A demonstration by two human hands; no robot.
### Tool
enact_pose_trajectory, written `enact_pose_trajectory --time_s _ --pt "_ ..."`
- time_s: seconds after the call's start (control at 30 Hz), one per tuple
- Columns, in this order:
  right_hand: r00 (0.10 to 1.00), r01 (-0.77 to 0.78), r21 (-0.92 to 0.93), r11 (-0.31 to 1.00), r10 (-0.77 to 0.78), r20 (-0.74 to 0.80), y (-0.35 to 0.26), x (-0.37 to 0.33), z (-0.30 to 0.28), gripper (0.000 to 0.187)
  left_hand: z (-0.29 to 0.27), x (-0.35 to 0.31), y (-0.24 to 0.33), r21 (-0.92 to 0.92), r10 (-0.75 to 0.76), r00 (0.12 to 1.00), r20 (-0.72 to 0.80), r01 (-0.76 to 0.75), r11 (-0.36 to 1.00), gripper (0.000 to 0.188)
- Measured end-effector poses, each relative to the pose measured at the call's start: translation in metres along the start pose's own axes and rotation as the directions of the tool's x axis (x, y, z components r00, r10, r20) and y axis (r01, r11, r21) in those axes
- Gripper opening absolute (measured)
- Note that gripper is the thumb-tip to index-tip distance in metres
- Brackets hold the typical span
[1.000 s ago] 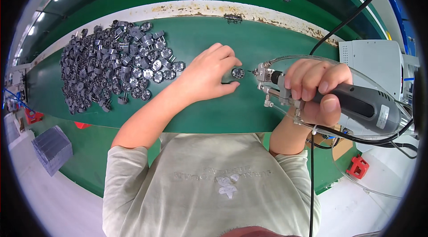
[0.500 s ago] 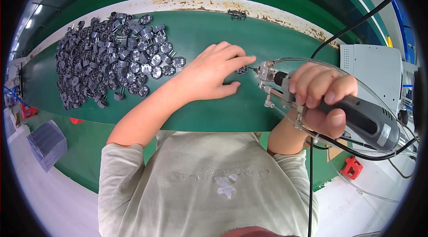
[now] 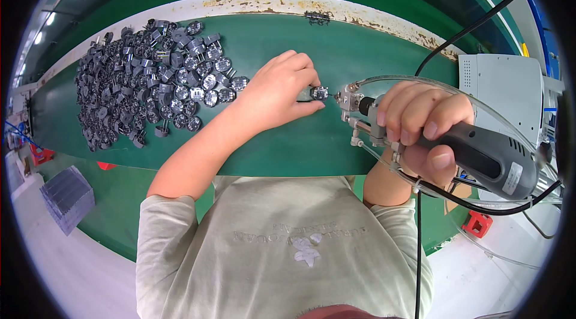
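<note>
My left hand (image 3: 281, 88) is closed on a small round dark grey part (image 3: 319, 93), pinching it between thumb and fingers just above the green table. A shiny, clear-looking face of that part points toward the tool. My right hand (image 3: 426, 124) is wrapped round a grey-black powered screwdriver (image 3: 493, 157), which lies almost level and has metal fittings and clear hoses at its front. Its tip is close to the held part; whether they touch I cannot make out. A big heap of similar round parts (image 3: 141, 82), some with metal pins, covers the table left of my left hand.
The green tabletop (image 3: 288, 154) has a worn white rail (image 3: 258, 2) along its far side. A grey metal box (image 3: 501, 94) stands at the right, beside a black cable (image 3: 474, 34). Red plastic pieces (image 3: 477, 223) and a grey stack (image 3: 68, 199) are down beyond the table.
My left fingers have moved from reaching over the part to pinching it, drawing back slightly left. The screwdriver in my right hand has shifted a little left.
</note>
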State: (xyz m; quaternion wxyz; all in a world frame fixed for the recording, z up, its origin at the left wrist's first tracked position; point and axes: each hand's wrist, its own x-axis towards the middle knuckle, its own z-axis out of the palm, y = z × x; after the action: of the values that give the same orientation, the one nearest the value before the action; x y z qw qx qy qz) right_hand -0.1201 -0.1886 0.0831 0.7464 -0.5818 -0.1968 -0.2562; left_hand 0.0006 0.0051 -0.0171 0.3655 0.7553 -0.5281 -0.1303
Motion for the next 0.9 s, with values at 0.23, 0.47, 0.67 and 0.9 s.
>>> enact_pose_trajectory --time_s 0.23,0.47,0.67,0.9 --pt "0.998 0.009 -0.103 0.995 -0.002 0.063 0.007 0.001 -0.006 0.026 -0.001 0.001 0.001 -0.043 0.08 0.994 -0.067 -0.083 0.996 0.03" --pt "0.998 -0.002 -0.122 0.992 0.01 0.058 0.008 0.001 -0.003 0.027 -0.001 0.001 0.001 -0.043 0.078 0.995 -0.057 -0.08 0.996 0.028" --pt "0.998 -0.035 -0.206 0.978 0.043 0.038 0.007 0.001 0.01 0.023 0.0 0.001 0.002 -0.028 0.088 0.995 -0.052 -0.09 0.996 0.026" --pt "0.994 -0.03 -0.19 0.981 0.05 0.099 0.02 0.007 0.014 0.029 0.001 0.001 -0.004 -0.043 0.097 0.995 -0.032 -0.098 0.994 0.026"
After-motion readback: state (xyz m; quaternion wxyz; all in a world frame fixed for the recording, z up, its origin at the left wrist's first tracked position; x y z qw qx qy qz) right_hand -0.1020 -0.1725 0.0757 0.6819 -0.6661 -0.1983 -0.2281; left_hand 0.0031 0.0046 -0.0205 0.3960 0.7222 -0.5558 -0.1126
